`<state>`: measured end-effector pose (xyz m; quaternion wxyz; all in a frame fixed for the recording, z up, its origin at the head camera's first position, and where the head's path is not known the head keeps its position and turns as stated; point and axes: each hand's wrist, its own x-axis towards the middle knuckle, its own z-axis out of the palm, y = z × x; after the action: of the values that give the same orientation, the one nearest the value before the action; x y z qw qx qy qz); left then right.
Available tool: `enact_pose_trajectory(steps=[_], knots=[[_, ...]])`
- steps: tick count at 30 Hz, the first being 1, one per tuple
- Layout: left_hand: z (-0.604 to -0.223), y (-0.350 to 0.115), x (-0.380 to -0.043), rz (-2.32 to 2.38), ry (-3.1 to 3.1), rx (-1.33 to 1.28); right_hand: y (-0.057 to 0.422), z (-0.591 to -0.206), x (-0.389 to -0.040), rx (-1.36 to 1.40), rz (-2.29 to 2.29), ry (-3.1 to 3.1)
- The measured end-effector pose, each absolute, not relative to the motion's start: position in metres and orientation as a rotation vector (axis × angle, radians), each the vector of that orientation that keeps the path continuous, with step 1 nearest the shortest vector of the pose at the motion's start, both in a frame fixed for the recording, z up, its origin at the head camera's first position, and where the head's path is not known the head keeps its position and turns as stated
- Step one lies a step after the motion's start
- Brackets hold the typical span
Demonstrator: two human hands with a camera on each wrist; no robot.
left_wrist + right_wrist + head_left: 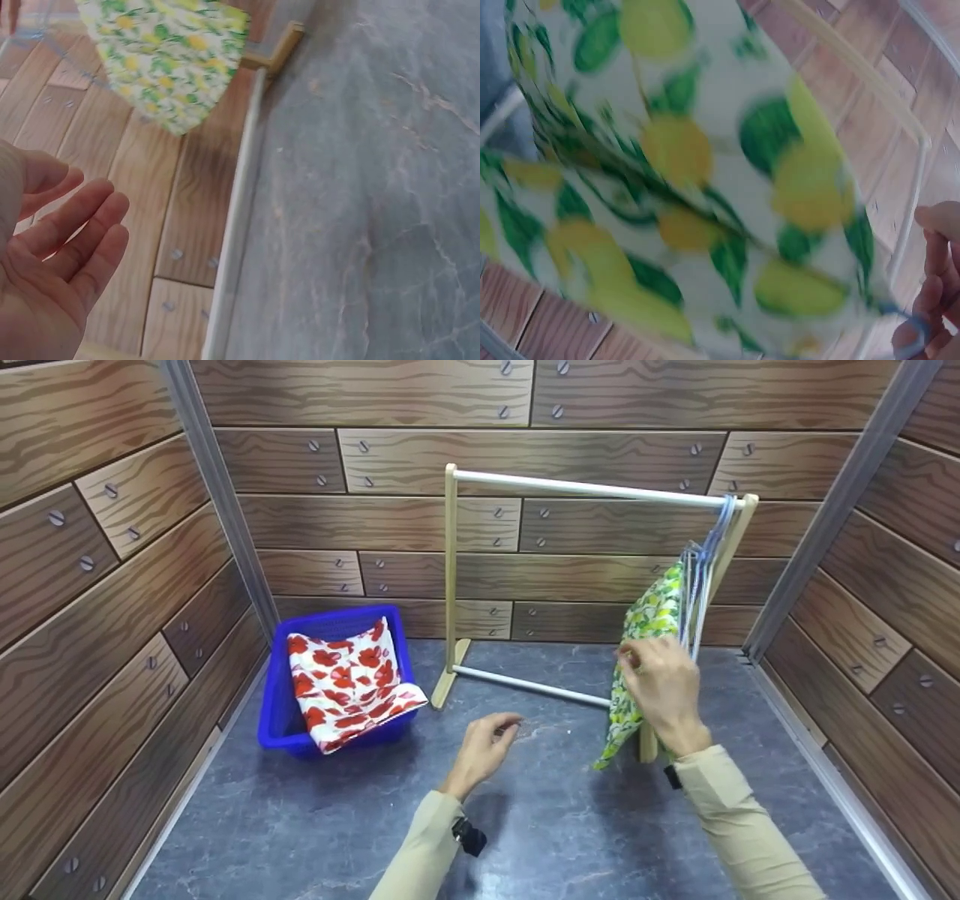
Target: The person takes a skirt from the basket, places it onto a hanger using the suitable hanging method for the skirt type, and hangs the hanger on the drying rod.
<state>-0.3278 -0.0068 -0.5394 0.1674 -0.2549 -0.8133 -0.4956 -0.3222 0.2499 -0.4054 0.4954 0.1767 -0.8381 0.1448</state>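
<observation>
In the head view, a cloth with a lemon-and-leaf print (656, 611) hangs at the right end of a small rack. My right hand (664, 686) is in front of it, fingers loosely curled, nothing plainly pinched. In the right wrist view the cloth (682, 157) fills most of the picture; the fingers of my right hand (937, 285) overlap a blue hanger hook (911, 337) by its corner. My left hand (484, 746) hovers over the floor left of the cloth, fingers relaxed; the left wrist view shows its palm (60, 262) bare.
The rack has a metal top rail (585, 487), wooden posts (451, 570) and a low crossbar (532, 686). Several hangers (705, 577) crowd its right end. On the left, a blue basket (274, 690) holds a white cloth with red flowers (341, 679). Wood-print walls (435, 397) enclose the floor.
</observation>
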Motion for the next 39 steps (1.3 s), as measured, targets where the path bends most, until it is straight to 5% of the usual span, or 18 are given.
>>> enact_pose_trajectory(steps=[21, 39], knots=[[-0.529, -0.072, -0.322, -1.123, -2.138, -0.528, 0.218, -0.449, -0.317, 0.431, 0.271, -2.219], [-0.537, -0.133, -0.323, -0.583, -2.284, 0.0, 0.224, -0.473, -0.321, 0.351, 0.315, -2.365]])
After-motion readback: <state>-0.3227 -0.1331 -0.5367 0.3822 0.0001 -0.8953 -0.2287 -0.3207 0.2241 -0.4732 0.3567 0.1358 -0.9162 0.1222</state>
